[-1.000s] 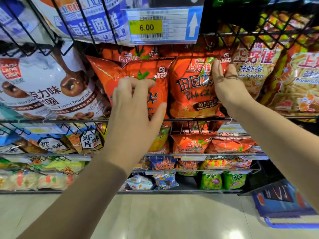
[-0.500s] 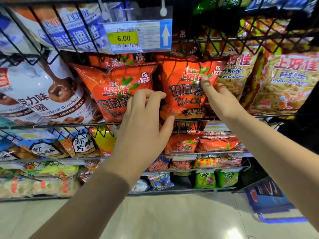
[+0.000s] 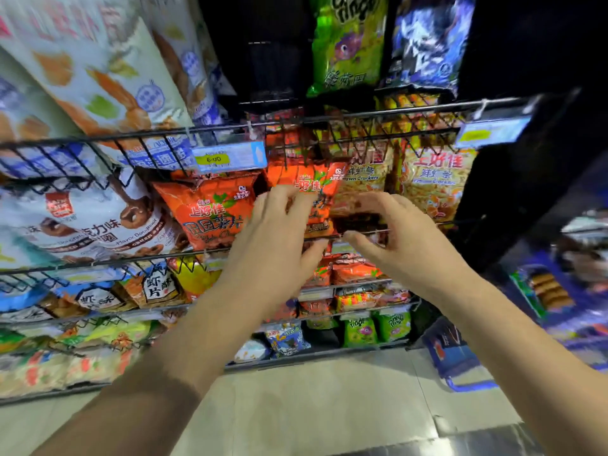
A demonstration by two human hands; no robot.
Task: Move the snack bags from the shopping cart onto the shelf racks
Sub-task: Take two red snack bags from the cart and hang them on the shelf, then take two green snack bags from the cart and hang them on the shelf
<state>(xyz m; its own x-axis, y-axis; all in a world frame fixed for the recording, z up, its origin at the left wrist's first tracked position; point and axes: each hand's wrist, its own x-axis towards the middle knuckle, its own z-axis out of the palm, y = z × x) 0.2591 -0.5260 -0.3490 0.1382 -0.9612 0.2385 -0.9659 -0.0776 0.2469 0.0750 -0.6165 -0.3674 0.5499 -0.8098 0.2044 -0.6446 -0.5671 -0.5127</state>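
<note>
Two orange chip bags stand side by side in a black wire rack (image 3: pixel 98 261): the left orange bag (image 3: pixel 210 212) and the right orange bag (image 3: pixel 316 184). My left hand (image 3: pixel 273 232) is spread over the front of the right bag, with bent fingertips touching its upper part and the thumb below near the rail. My right hand (image 3: pixel 398 235) hovers just to the right of that bag, at the rail. Its fingers are loosely curled and nothing shows between fingers and thumb. The lower half of the right bag is hidden behind my hands.
A price tag (image 3: pixel 230 158) hangs on the rail above. Yellow prawn cracker bags (image 3: pixel 437 182) fill the rack to the right and a white doughnut bag (image 3: pixel 82 222) sits to the left. More racks of bags lie below. A blurred blue cart (image 3: pixel 460 360) stands on the floor at right.
The view has tilted upward, so the racks sit lower in frame. My right hand left the right orange bag's edge and dropped to the rail. My left hand shifted right, onto that bag.
</note>
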